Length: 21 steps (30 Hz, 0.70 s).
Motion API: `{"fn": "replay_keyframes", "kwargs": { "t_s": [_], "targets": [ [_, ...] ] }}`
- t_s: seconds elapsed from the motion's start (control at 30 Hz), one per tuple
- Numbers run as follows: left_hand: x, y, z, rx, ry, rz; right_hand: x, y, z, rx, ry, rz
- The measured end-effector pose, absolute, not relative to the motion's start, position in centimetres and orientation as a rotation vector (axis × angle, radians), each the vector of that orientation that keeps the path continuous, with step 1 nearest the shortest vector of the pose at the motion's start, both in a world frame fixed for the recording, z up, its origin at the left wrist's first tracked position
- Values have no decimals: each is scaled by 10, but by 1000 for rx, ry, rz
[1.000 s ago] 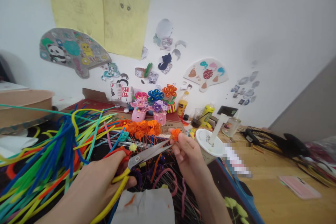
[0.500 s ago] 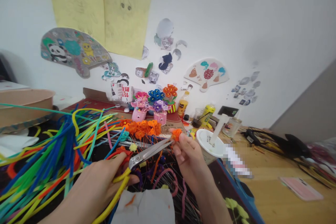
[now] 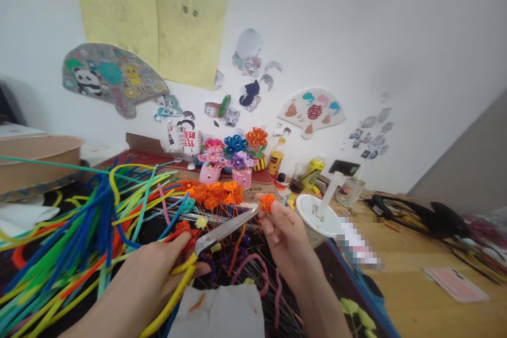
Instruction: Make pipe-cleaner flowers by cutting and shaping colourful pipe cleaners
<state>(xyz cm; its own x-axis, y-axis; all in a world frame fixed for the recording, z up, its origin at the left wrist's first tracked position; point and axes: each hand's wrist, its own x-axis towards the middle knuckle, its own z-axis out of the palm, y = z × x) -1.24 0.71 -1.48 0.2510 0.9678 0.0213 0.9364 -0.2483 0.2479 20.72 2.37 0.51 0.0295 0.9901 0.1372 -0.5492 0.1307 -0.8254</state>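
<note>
My left hand (image 3: 154,274) is closed around the red and yellow handles of a pair of scissors (image 3: 222,233). Their metal blades point up and right to a small orange pipe-cleaner flower (image 3: 267,202). My right hand (image 3: 283,235) pinches that flower between thumb and fingertips, just above the blade tips. The blades look almost closed at the flower's base. Under both hands lie loose pipe-cleaner pieces and thin wire stems on a dark mat.
A big fan of coloured pipe cleaners (image 3: 71,232) spreads at the left. Finished orange flowers (image 3: 214,193) and small flower pots (image 3: 225,166) stand behind. A white cup with a straw (image 3: 319,214), bottles, a pink phone (image 3: 453,282) and black cables (image 3: 428,216) lie right.
Both hands hold nearly still. The scissor blades have closed slightly at the orange flower, and the camera view has shifted a little.
</note>
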Motion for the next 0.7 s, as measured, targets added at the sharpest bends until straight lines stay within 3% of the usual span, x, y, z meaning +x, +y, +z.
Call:
{"fn": "replay_keyframes", "kwargs": {
  "t_s": [0.4,0.7],
  "targets": [
    [-11,10,-11,2257,1770,301,205,23,5,-638,-850,1350],
    [-10,6,-17,2170,1671,529,207,27,2,-626,-799,1295]
  ]
}}
